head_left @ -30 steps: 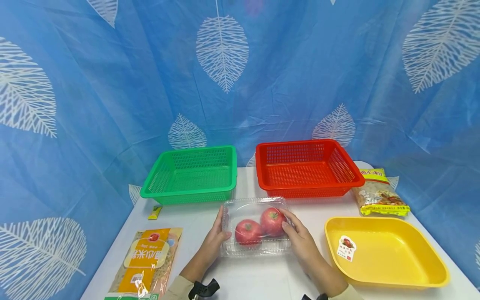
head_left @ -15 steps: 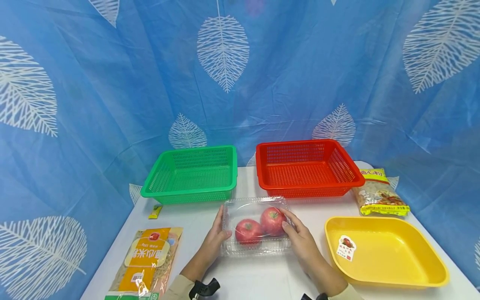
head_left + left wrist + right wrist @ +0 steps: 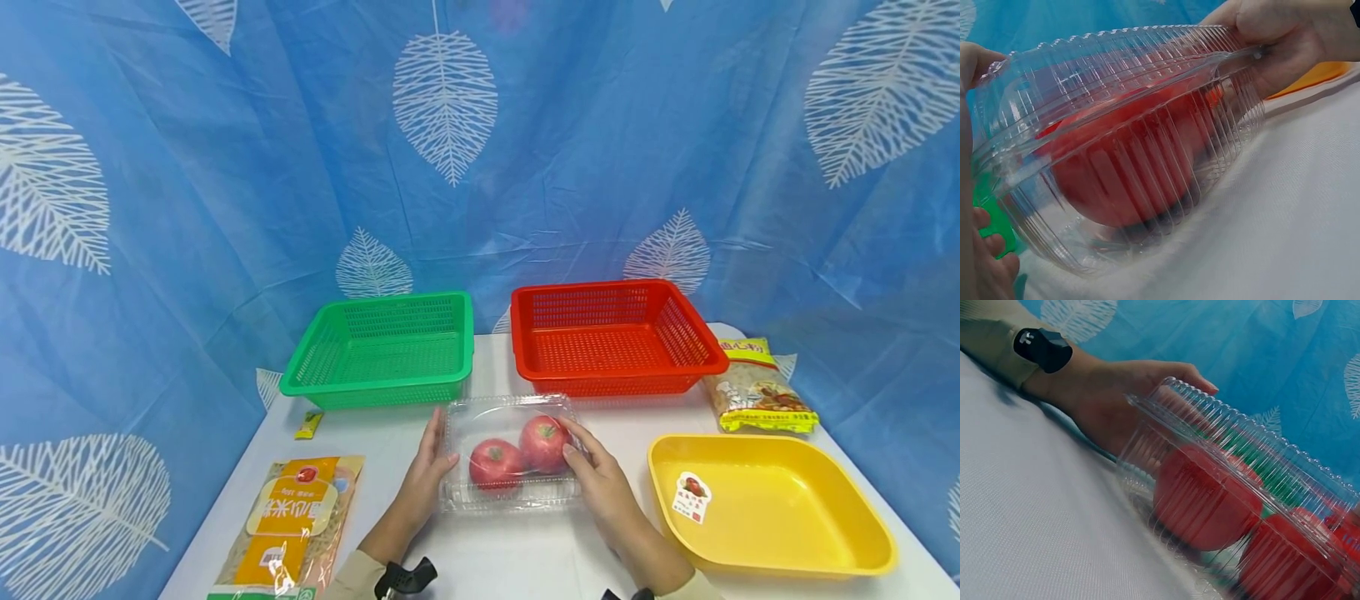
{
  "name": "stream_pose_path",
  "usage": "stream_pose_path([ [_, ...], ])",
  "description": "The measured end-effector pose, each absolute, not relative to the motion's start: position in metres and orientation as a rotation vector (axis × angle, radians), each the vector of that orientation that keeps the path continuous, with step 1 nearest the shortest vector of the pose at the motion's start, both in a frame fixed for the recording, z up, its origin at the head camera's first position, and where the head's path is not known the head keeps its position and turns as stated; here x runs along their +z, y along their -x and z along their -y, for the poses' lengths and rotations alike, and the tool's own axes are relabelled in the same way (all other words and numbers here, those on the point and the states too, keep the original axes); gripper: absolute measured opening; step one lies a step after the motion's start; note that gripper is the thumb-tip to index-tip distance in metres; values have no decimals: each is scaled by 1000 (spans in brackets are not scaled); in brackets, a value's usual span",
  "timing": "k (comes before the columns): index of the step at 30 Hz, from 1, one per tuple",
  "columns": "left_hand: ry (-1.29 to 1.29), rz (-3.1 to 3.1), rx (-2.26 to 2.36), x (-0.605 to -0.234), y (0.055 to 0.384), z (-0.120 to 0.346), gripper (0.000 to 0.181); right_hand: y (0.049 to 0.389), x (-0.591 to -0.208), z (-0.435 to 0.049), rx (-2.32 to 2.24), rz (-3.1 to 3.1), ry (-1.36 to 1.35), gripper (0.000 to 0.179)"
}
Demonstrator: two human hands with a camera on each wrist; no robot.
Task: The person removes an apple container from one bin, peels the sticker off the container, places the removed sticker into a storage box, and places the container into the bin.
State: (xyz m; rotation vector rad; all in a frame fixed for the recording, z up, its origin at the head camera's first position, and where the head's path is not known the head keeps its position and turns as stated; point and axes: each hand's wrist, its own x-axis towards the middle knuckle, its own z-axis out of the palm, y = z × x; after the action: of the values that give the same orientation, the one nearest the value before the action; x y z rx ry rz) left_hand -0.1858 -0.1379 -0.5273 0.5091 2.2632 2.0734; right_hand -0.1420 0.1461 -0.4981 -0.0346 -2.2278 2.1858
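A clear plastic clamshell box (image 3: 517, 498) sits on the white table in the head view, its lid down. Inside lie two red apples (image 3: 498, 463). My left hand (image 3: 423, 471) holds the box's left side, with the thumb at the lid's rim and the fingers alongside. In the left wrist view, curled fingertips (image 3: 994, 240) show beside the box wall. My right hand (image 3: 600, 475) grips the right side, thumb and forefinger over the lid's edge. The undersides of both hands are partly hidden in the head view.
Behind the box stand a green basket (image 3: 375, 394) and a red basket (image 3: 622, 379). A yellow tray (image 3: 780, 508) lies at right, near a pasta bag (image 3: 761, 387). At left are an orange-labelled food bag (image 3: 288, 521) and a small yellow packet (image 3: 308, 425). A blue curtain (image 3: 525, 208) hangs behind.
My left hand has shifted slightly left, its thumb sliding back toward the rim. The right hand and the box stay where they were.
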Motion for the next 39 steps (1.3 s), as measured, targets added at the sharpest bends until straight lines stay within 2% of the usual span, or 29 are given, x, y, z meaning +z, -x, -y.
stream_pose_path([
  [7,-483,-2387,2076,-521,191,139,83,143,-498,-146,2167,2230,30,49],
  [29,25,-2742,2153,-506,219,164,93,144,-499,-147,2170,2238,6,49],
  [39,276,-2847,2205,-508,247,174,106,144,-500,-148,2164,2244,3,50],
])
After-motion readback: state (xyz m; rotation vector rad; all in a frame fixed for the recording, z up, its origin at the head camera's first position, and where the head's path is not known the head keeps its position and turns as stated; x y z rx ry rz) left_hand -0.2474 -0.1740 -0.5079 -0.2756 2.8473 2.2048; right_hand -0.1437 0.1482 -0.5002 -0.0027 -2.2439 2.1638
